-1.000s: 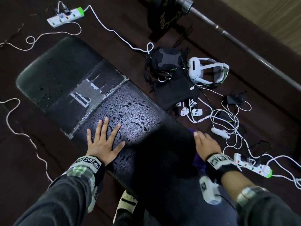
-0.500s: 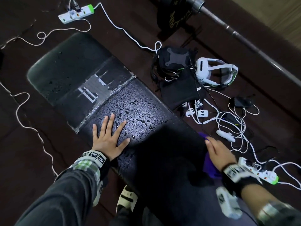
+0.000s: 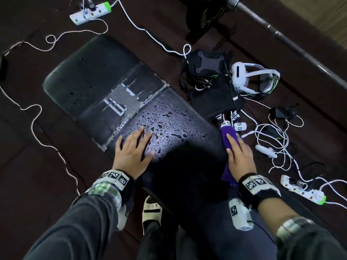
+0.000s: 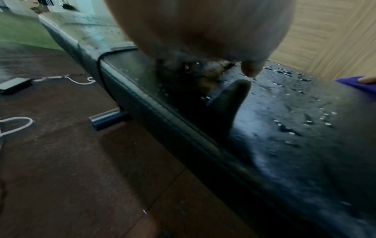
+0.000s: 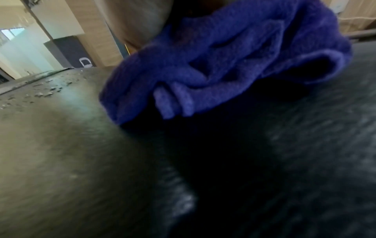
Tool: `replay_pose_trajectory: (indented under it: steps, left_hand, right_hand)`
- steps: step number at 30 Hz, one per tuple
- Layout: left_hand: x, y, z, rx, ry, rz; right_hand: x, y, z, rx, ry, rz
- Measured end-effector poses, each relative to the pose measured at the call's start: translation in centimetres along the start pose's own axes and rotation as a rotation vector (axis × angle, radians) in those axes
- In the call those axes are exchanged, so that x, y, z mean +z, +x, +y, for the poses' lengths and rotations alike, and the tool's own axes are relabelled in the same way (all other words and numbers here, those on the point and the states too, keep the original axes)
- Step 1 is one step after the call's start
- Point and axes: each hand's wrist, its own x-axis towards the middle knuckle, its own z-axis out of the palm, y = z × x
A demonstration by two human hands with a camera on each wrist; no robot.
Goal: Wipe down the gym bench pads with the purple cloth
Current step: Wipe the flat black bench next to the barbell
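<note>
The black gym bench runs from the far left toward me. Its near pad (image 3: 174, 119) is beaded with water drops, and its far pad (image 3: 90, 72) has a worn, peeling strip. My left hand (image 3: 131, 151) lies flat on the wet near pad with its fingers spread. My right hand (image 3: 240, 156) presses the purple cloth (image 3: 228, 135) with straight fingers against the pad's right edge. In the right wrist view the cloth (image 5: 234, 64) bunches under the palm on the dark pad (image 5: 81, 145). In the left wrist view the cloth (image 4: 354, 83) shows at the far right.
To the right of the bench, on the dark floor, lie a white headset (image 3: 251, 77), a black pack (image 3: 206, 62), tangled white cables (image 3: 272, 139) and a power strip (image 3: 304, 192). Another power strip (image 3: 90, 13) lies at the far left. A barbell (image 3: 281, 34) crosses the top right.
My right hand has slid forward along the pad's right edge with the purple cloth, which now shows ahead of the fingers. The left hand stays flat on the wet pad.
</note>
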Motion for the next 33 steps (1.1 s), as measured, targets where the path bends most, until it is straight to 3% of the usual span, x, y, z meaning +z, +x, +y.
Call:
replay_pose_trajectory:
  steps: [3, 8, 14, 17, 20, 23, 26, 28, 33]
  left_hand:
    - [-1.1, 0.4, -2.8, -0.097, -0.002, 0.008]
    - [-1.2, 0.7, -4.1, -0.162, 0.005, -0.160]
    - [-1.4, 1.0, -3.9, -0.167, 0.001, -0.207]
    - [-1.4, 0.8, -4.0, -0.165, 0.001, -0.209]
    - [-1.6, 0.8, -3.9, -0.162, -0.005, -0.211]
    - [-1.6, 0.7, -4.0, -0.157, -0.015, -0.202]
    - [-1.3, 0.8, -4.2, -0.159, -0.002, -0.203]
    - [-1.2, 0.8, -4.2, -0.160, 0.003, -0.195]
    - [-1.1, 0.8, -4.3, -0.156, 0.000, -0.184]
  right_hand:
    - [0.3, -1.6, 0.7, -0.005, 0.004, 0.016]
    - [-0.1, -4.9, 2.6, 0.016, -0.047, 0.069]
    - [0.1, 1.1, -1.3, 0.286, 0.006, -0.016]
    - [0.9, 5.3, -5.9, 0.150, -0.004, -0.078]
    - [3.4, 6.8, -11.0, -0.101, -0.105, -0.151]
    - [5.3, 3.6, -13.4, -0.462, -0.230, -0.223]
    - [4.6, -1.5, -11.0, -0.661, -0.314, -0.241]
    - [3.3, -3.4, -7.8, -0.664, -0.342, -0.263]
    - [1.0, -1.5, -3.1, -0.339, -0.211, -0.216]
